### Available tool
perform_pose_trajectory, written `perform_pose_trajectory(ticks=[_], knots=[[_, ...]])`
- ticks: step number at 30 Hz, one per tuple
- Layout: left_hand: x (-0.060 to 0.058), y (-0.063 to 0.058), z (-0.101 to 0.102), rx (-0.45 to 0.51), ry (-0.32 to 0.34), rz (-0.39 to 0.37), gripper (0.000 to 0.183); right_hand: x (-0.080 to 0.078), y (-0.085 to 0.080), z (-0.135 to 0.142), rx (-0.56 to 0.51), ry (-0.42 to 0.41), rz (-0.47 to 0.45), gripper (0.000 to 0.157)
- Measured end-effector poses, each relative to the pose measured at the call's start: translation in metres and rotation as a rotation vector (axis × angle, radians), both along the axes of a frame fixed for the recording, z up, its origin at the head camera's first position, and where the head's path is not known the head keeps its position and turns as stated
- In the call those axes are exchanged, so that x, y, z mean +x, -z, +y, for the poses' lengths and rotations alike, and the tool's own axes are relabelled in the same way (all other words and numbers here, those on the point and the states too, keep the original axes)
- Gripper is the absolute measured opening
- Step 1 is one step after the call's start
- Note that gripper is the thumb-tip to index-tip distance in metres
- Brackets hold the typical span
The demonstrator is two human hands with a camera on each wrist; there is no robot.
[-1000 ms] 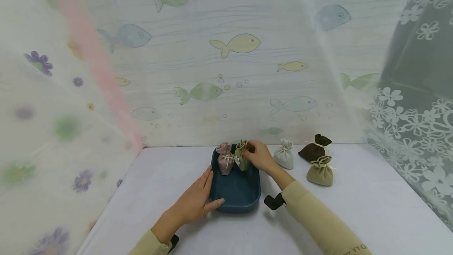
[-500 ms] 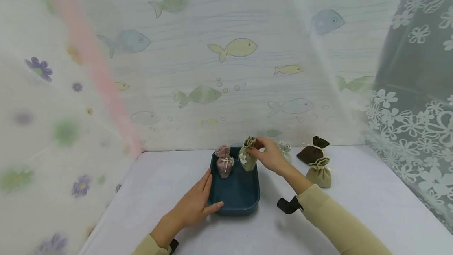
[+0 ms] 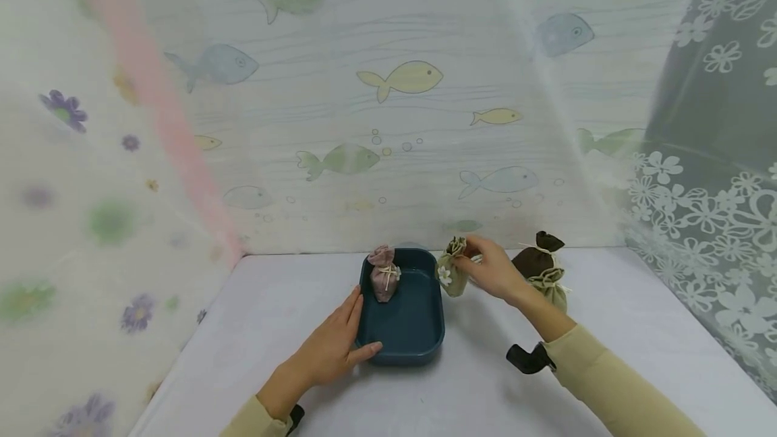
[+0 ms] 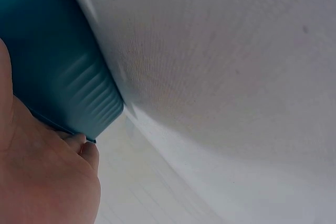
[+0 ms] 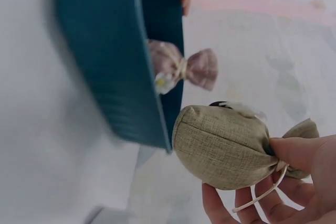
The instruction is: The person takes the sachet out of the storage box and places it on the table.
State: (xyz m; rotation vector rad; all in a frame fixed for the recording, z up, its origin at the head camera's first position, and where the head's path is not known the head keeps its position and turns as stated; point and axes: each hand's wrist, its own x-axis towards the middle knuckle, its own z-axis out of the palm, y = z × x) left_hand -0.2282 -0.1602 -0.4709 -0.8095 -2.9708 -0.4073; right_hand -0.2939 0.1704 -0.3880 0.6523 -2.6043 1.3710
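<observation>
My right hand point(image 3: 494, 272) pinches the neck of a small sage-green drawstring pouch point(image 3: 452, 275) with a white flower on it. The pouch hangs just beyond the right rim of a deep blue rectangular tray point(image 3: 400, 329). In the right wrist view, thumb and fingers grip the tied neck of this pouch point(image 5: 220, 145), its cord dangling. A pink drawstring pouch point(image 3: 385, 282) leans inside the tray's far left corner. Along the tray's left side lies my left hand point(image 3: 330, 342), fingers straight against the wall and thumb over the near rim.
A dark brown pouch point(image 3: 534, 261) and an olive-green pouch point(image 3: 552, 288) stand on the white table point(image 3: 291, 275) to the right, partly behind the right hand. That hand mostly hides a white pouch. A fish-patterned curtain point(image 3: 340, 221) hangs behind the table.
The right hand has carried the sage-green pouch out of the tray and rightward past its rim, now covering the white pouch. The left hand and the pink pouch have stayed in place.
</observation>
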Motion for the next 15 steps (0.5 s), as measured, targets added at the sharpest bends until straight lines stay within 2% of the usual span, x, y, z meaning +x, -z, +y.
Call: perform_pose_trajectory(ticks=[9, 15], knots=[[0.000, -0.005, 0.001, -0.006, -0.004, -0.014, 0.093, 0.005, 0.015, 0.026, 0.051, 0.066, 0.003, 0.011], [0.002, -0.008, 0.001, 0.003, 0.008, -0.015, 0.092, 0.007, 0.031, 0.038, 0.084, 0.090, -0.052, 0.010]])
